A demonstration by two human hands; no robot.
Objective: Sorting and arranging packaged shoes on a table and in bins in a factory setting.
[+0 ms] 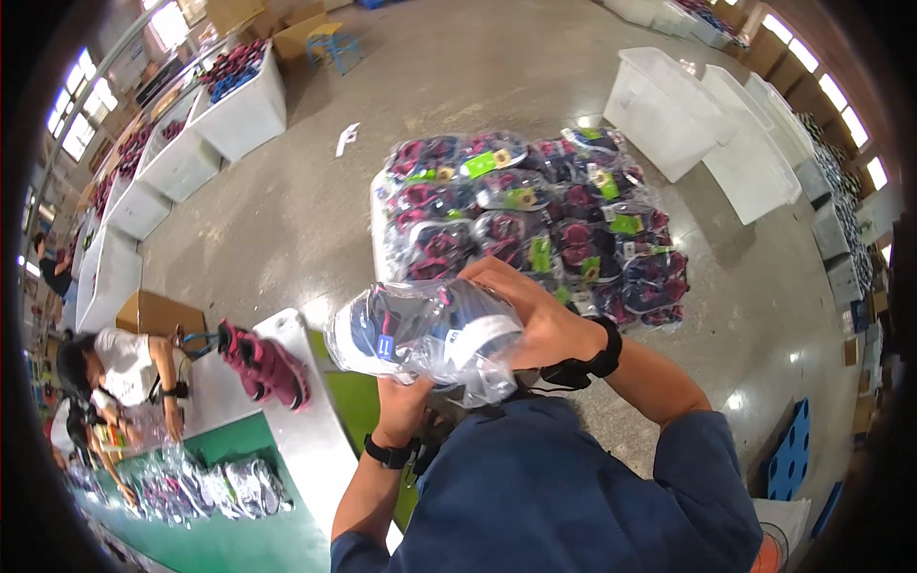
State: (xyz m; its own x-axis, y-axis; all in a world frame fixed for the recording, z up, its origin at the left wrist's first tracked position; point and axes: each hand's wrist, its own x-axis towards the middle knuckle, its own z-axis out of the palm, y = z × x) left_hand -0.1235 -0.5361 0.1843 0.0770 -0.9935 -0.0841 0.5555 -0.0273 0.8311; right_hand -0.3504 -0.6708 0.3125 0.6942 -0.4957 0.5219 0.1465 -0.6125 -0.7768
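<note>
Between my two hands is a pair of shoes in a clear plastic bag [420, 334], dark with white soles, pink laces and a small blue tag. My right hand [540, 320] wraps round the bag's right side, with fingers over the top. From below, my left hand [403, 406] grips the near edge; most of its fingers are hidden under the bag. Just beyond lies a large block of bagged shoes [521, 191] in stacked rows, many with bright green tags. I wear a dark band on each wrist.
A metal-topped table [320, 420] with a green mat stands at left, holding maroon boots [263, 368] and more bagged shoes [248, 487]. Co-workers [124, 368] are busy beside it. White bins [244, 115] line the left; others [664, 115] stand at right. A blue stool [332, 43] is far off.
</note>
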